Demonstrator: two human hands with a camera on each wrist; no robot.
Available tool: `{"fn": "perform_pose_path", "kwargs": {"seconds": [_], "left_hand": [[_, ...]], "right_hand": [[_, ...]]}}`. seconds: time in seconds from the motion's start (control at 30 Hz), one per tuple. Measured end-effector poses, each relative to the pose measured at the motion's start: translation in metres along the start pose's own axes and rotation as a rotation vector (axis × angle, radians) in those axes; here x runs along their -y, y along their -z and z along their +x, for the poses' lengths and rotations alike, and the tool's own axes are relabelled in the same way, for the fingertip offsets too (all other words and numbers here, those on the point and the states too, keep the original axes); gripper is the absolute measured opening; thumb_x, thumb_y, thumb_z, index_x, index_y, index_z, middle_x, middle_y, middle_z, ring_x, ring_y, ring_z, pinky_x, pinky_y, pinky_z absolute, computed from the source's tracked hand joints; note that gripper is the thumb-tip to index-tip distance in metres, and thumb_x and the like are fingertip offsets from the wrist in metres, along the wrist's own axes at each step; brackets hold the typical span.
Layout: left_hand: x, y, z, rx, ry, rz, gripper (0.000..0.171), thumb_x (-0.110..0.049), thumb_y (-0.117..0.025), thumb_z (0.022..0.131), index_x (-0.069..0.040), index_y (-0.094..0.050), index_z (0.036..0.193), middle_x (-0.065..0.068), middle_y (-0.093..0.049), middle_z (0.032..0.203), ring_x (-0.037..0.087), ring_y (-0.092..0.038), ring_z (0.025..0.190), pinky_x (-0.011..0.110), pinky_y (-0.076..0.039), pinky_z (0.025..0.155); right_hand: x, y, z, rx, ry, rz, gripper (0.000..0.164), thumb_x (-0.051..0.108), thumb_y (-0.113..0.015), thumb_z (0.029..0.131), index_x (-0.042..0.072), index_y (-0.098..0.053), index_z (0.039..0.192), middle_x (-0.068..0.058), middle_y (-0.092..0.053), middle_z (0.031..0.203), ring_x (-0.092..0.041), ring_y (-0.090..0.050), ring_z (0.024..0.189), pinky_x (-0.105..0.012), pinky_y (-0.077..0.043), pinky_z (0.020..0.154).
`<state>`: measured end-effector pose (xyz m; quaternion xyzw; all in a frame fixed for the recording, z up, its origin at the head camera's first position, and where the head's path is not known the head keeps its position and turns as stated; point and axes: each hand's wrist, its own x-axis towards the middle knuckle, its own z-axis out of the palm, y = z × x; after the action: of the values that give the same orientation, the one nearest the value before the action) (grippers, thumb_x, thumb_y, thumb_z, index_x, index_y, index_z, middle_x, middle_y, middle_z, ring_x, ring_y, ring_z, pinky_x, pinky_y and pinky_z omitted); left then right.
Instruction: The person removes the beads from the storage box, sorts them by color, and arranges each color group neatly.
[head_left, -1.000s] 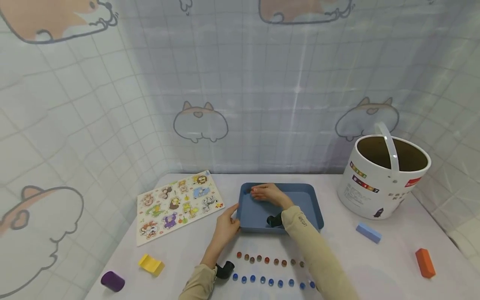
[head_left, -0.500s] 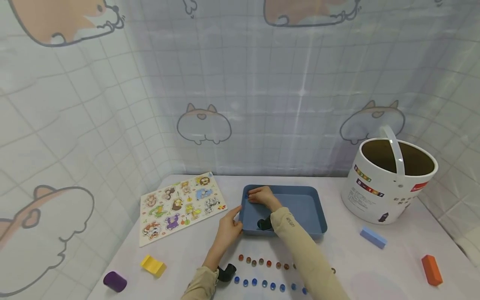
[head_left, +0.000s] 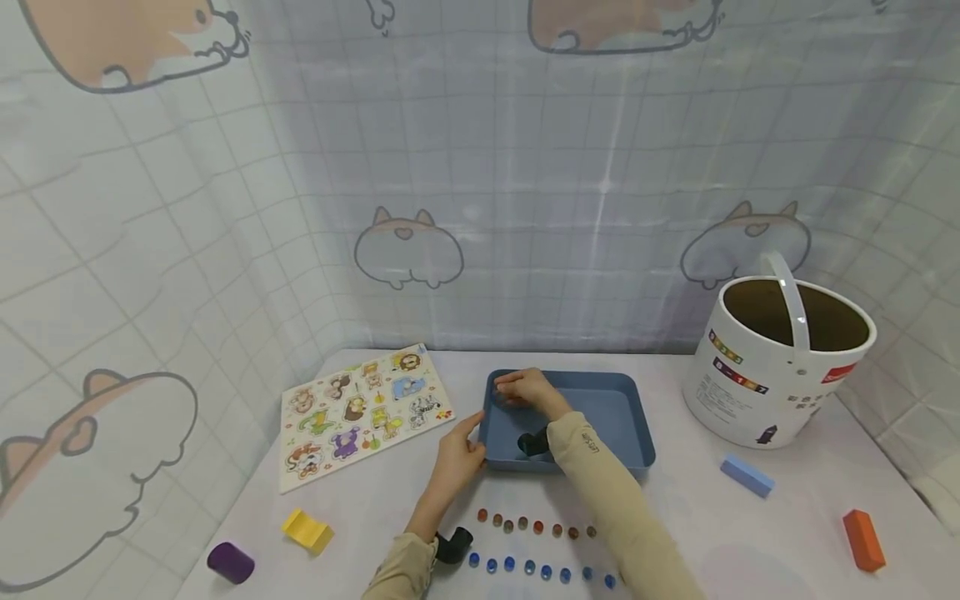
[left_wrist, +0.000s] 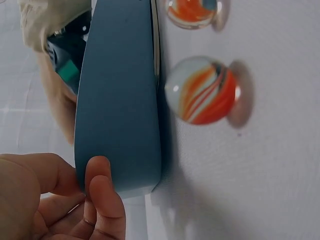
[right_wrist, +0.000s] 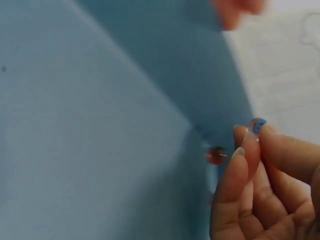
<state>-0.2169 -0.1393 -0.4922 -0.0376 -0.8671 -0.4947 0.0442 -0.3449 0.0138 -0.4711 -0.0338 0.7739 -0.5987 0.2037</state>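
Note:
My right hand reaches over the far left corner of a blue-grey tray. In the right wrist view, its thumb and fingertips pinch a clear marble with a blue swirl. A red marble lies in the tray's corner just beyond those fingers. At the near left corner, my left hand grips the tray, its fingers bent against the outer wall in the left wrist view. An orange-and-white swirled marble sits on the table close to the tray wall.
In front of the tray run a row of reddish marbles and a row of blue marbles. An animal puzzle board lies left, a white bucket stands right. Yellow, purple, blue and orange blocks lie around.
My right hand's fingers have drawn together at the tray's far left corner and lifted slightly. The left hand has stayed on the tray. The head view has shifted a little.

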Motion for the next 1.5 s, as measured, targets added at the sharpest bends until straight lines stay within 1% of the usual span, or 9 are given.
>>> {"fn": "perform_pose_path", "kwargs": {"seconds": [0.13,0.37,0.47,0.57,0.8,0.97,1.17,1.33,1.5], "left_hand": [[-0.001,-0.001,0.0,0.003,0.003,-0.009,0.06,0.008,-0.052,0.08,0.003,-0.048,0.14,-0.002,-0.051,0.051,0.006,-0.048,0.044,0.017,-0.043,0.044],[-0.001,0.0,0.0,-0.005,0.018,-0.01,0.058,0.007,-0.052,0.083,0.001,-0.048,0.14,-0.002,-0.049,0.051,0.006,-0.049,0.045,0.017,-0.043,0.046],[-0.002,0.0,0.0,0.0,0.01,-0.009,0.058,0.008,-0.052,0.083,0.002,-0.048,0.14,-0.001,-0.051,0.052,0.008,-0.049,0.046,0.017,-0.042,0.045],[-0.002,0.0,-0.001,0.002,0.009,-0.012,0.058,0.009,-0.051,0.082,0.003,-0.048,0.139,-0.001,-0.051,0.051,0.008,-0.049,0.046,0.017,-0.042,0.045],[-0.001,0.0,-0.001,0.0,0.017,0.001,0.058,0.008,-0.052,0.083,0.001,-0.048,0.14,-0.001,-0.051,0.05,0.008,-0.05,0.046,0.017,-0.041,0.044],[-0.002,0.0,-0.001,-0.004,0.014,0.004,0.058,0.008,-0.051,0.082,0.001,-0.048,0.14,0.0,-0.051,0.05,0.008,-0.05,0.046,0.017,-0.041,0.044],[-0.002,-0.001,-0.003,0.009,0.024,0.006,0.059,0.008,-0.051,0.082,0.002,-0.047,0.14,-0.002,-0.05,0.05,0.008,-0.049,0.046,0.016,-0.04,0.044],[-0.005,0.001,-0.004,0.003,0.019,0.0,0.058,0.008,-0.051,0.082,0.002,-0.047,0.14,0.0,-0.052,0.051,0.008,-0.049,0.045,0.017,-0.038,0.043],[-0.005,0.002,-0.003,0.009,0.021,0.033,0.059,0.007,-0.052,0.082,0.001,-0.047,0.14,0.001,-0.054,0.052,0.006,-0.048,0.045,0.017,-0.038,0.043]], "right_hand": [[0.007,0.021,-0.008,0.077,0.041,0.015,0.033,0.013,-0.059,0.095,0.002,-0.064,0.126,-0.016,-0.065,0.124,-0.015,-0.061,0.09,-0.033,-0.053,0.087],[0.013,0.061,-0.028,0.14,0.118,0.081,0.04,0.017,-0.055,0.097,0.004,-0.056,0.135,-0.014,-0.061,0.134,-0.011,-0.048,0.074,-0.035,-0.046,0.083],[0.011,0.079,-0.043,0.163,0.148,0.082,0.044,0.019,-0.053,0.099,0.004,-0.051,0.139,-0.016,-0.054,0.141,-0.014,-0.058,0.096,-0.038,-0.046,0.095],[0.005,0.096,-0.061,0.18,0.169,0.083,0.046,0.02,-0.053,0.099,0.002,-0.048,0.141,-0.017,-0.049,0.145,-0.019,-0.054,0.124,-0.038,-0.044,0.104],[-0.027,0.132,-0.103,0.252,0.324,0.059,0.037,0.026,-0.056,0.097,0.009,-0.061,0.129,0.002,-0.067,0.124,-0.006,-0.056,0.087,-0.027,-0.047,0.078],[-0.046,0.146,-0.137,0.231,0.317,0.053,0.026,0.022,-0.054,0.098,0.022,-0.067,0.12,0.012,-0.069,0.115,-0.005,-0.048,0.075,-0.031,-0.037,0.066],[-0.073,0.155,-0.177,0.29,0.29,0.089,0.033,0.012,-0.047,0.1,0.034,-0.068,0.112,0.017,-0.069,0.104,-0.004,-0.045,0.07,-0.034,-0.03,0.061],[-0.089,0.161,-0.205,0.296,0.227,0.07,0.029,0.015,-0.049,0.099,0.027,-0.07,0.115,0.014,-0.059,0.082,-0.003,-0.046,0.069,-0.037,-0.029,0.061],[-0.108,0.164,-0.223,0.303,0.178,0.096,0.03,0.014,-0.049,0.099,0.008,-0.065,0.123,0.012,-0.059,0.085,-0.003,-0.046,0.07,-0.032,-0.031,0.059]]}}
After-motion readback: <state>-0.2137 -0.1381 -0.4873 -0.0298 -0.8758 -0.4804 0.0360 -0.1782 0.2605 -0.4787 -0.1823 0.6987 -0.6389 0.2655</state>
